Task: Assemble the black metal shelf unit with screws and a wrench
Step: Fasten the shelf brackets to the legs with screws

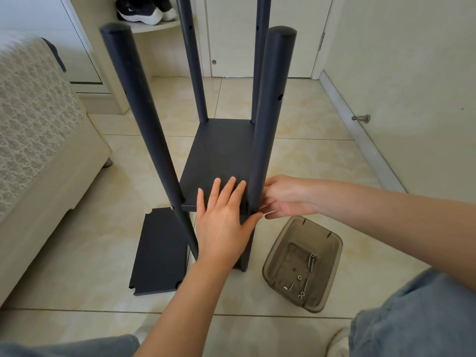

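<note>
Just left of your left wrist, a loose black board [159, 251] lies flat on the floor tiles. Your left hand [224, 222] rests flat on the near edge of the shelf unit [221, 150], fingers straight, thumb touching the near right post [268, 124]. Your right hand [286, 197] sits against that post's other side, almost meeting the left. Its fingers curl at the joint, but what they pinch, if anything, is hidden. Below that hand, a clear tub [329, 279] holds several screws [311, 261].
</note>
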`<state>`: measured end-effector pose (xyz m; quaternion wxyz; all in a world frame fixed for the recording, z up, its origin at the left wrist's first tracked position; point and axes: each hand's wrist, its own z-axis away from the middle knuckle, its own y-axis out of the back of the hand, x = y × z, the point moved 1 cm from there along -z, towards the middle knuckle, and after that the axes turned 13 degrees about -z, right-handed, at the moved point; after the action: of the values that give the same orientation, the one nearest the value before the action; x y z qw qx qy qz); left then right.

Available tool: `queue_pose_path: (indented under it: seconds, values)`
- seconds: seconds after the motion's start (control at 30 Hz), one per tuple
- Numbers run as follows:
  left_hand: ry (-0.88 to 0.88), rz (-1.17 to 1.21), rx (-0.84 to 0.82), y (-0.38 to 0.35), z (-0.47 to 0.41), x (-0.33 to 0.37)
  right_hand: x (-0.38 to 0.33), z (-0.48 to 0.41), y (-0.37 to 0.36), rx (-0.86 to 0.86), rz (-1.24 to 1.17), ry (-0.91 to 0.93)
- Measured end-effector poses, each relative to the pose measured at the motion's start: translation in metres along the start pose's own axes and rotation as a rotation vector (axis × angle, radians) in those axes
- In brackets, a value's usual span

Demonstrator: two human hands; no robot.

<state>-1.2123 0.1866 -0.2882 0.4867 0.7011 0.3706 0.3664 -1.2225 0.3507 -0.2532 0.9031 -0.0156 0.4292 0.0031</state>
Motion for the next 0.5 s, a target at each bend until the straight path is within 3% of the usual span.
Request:
queue_pose_path:
  seconds: [0.4, 0.5]
  values:
    - [-0.032, -0.15, 0.098, -0.013, 0.006, -0.005, 0.011, 0.014, 0.021, -0.001, -0.049, 0.028]
    - [-0.026, -0.174, 0.1, -0.017, 0.005, -0.005, 0.02, 0.023, 0.041, -0.028, 0.095, 0.01]
